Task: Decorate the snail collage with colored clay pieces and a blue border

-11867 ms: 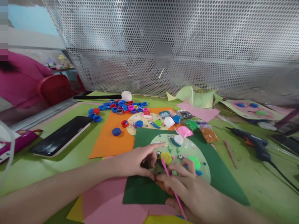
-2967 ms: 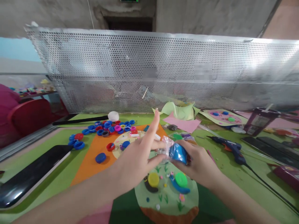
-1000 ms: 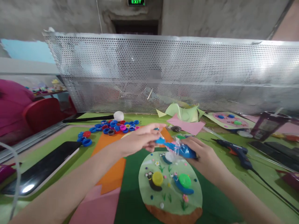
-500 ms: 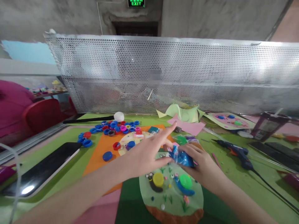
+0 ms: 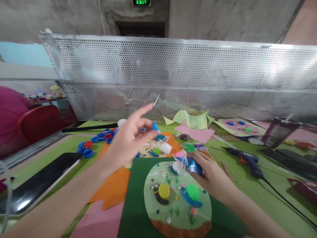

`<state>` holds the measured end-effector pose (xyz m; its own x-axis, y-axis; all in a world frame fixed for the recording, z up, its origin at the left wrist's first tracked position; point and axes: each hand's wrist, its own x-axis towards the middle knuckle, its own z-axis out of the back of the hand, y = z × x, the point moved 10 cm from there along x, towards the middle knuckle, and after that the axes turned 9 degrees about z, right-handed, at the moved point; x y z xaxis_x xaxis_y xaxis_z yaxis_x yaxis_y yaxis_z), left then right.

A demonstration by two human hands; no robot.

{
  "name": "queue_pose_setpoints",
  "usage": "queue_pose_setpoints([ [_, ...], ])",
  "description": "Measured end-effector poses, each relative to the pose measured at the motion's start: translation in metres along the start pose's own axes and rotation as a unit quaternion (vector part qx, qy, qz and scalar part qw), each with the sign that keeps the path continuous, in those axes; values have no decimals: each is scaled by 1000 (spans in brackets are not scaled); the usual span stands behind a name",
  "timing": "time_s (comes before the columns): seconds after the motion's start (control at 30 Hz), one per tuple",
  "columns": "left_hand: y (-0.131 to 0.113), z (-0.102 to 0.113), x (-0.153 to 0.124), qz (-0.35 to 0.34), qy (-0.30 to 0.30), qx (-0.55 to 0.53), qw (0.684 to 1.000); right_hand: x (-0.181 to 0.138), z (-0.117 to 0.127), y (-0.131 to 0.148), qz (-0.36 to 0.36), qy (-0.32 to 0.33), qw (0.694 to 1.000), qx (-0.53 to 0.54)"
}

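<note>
While right hand (image 5: 206, 167) grips blue bag (image 5: 193, 165) near far edge of green card (image 5: 133, 191), left hand (image 5: 131, 137) pinches blue lump (image 5: 155, 127) beyond it, likely keeping clear of snails (image 5: 164, 191).

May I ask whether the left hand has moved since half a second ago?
Yes: judged against the yellow cap, the left hand has moved up and leftward in the picture, away from the blue packet in the right hand.

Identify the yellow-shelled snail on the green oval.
The dark-bodied snail, lower left; the blue snail beside it is green-shelled, the upper snail white-shelled.
</note>
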<state>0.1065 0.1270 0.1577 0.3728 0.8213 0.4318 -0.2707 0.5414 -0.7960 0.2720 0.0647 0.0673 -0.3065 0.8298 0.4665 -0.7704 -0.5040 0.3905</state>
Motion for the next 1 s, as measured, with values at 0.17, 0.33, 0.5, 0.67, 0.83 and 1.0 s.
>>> queue_pose_setpoints([
  [0.17, 32, -17, 6, 109, 104, -10, 989, -2, -5, -14, -76, -5, 997, 5],
  [0.33, 34, -69, -15, 80, 222, -43, 971, -8, -1, 0, -9, -30, 999, 42],
  [0.5, 18, -65, -20, 8, 176, 12, 984, -9, 2, -4, -5, -42, 999, 28],
  [0.67, -3, -64, -27, -79, 143, 94, 982, -5, -2, 8, 32, -21, 999, 18],
  [0.83, 7, -74, -30, -50, 158, 143, 976, -7, -10, 13, 33, 16, 999, 24],
  [1.0, 5, -86, -41, -74, 164, 135, 974, -6, -13, 18, 39, 29, 998, 26],
])
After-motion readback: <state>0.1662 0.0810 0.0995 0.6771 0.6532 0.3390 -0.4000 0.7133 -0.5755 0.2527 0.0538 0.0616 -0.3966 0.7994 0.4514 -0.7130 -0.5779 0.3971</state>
